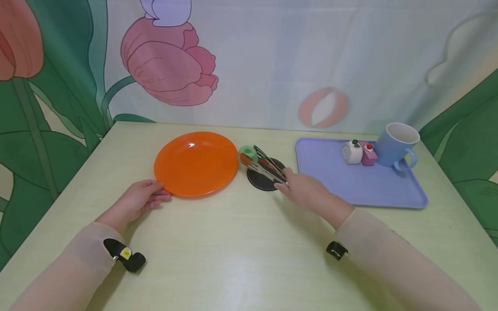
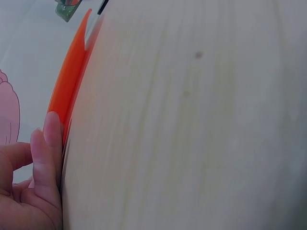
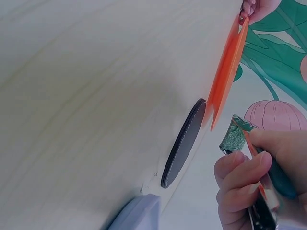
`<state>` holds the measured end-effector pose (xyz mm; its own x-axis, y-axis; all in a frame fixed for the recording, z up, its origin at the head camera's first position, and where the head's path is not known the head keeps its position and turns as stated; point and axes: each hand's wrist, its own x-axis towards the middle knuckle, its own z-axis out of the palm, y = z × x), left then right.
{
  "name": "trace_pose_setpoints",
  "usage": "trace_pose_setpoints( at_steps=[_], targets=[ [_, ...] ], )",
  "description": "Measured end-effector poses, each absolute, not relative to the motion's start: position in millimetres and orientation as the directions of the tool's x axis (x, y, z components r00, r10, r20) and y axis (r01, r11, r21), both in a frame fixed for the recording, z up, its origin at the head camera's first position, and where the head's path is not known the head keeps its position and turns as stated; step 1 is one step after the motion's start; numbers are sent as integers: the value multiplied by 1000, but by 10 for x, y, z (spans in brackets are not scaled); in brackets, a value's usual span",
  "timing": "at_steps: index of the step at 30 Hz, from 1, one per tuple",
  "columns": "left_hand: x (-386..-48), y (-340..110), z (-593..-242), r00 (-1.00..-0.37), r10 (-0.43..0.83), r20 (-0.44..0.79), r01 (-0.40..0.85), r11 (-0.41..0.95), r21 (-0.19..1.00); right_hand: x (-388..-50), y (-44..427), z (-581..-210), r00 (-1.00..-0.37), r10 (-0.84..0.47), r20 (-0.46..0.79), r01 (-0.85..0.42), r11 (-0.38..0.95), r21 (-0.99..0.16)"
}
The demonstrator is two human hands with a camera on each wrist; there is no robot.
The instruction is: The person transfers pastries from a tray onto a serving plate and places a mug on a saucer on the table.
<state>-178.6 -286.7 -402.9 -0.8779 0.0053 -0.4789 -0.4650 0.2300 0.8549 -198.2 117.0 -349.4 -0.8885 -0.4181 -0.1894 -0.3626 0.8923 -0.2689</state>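
At its near-left rim, an orange plate point(image 1: 196, 164) is held by my left hand point(image 1: 136, 201), thumb on the edge and other fingers beside and below it. My right hand point(image 1: 305, 190) grips a pair of metal tongs point(image 1: 268, 169). Between the tongs' tips is a small green roll-shaped piece point(image 1: 247, 151), which looks like a toy cake; the right wrist view shows its speckled green side point(image 3: 233, 138). The piece is up off the table, close to the plate's right rim. Below the tongs lies a round black coaster point(image 1: 261, 181).
A lavender tray point(image 1: 330, 181) lies on the right of the table. On it stand a blue mug point(image 1: 389, 149), a white roll cake point(image 1: 352, 153) and a pink cake slice point(image 1: 368, 155). Behind the table hangs a flower-printed cloth point(image 1: 256, 65).
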Motion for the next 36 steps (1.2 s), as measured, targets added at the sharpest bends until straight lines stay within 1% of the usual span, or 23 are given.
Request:
trace_pose_setpoints(
  at_steps=[14,26,36],
  targets=[
    [-1775,-2859,-4012,-880,7,-476,-461,238,855,-1952,1107,-3465,-875,-436,-213,-375,886,-271],
    [-1764,-2858,-4030,-884,9,-467,-452,239,859,-1957,1017,-3501,-876,-426,-224,-372,895,-246],
    [-1775,-2860,-4024,-887,15,-462,-447,230,865,-1970,908,-3503,-879,-436,-193,-388,890,-241]
  ],
)
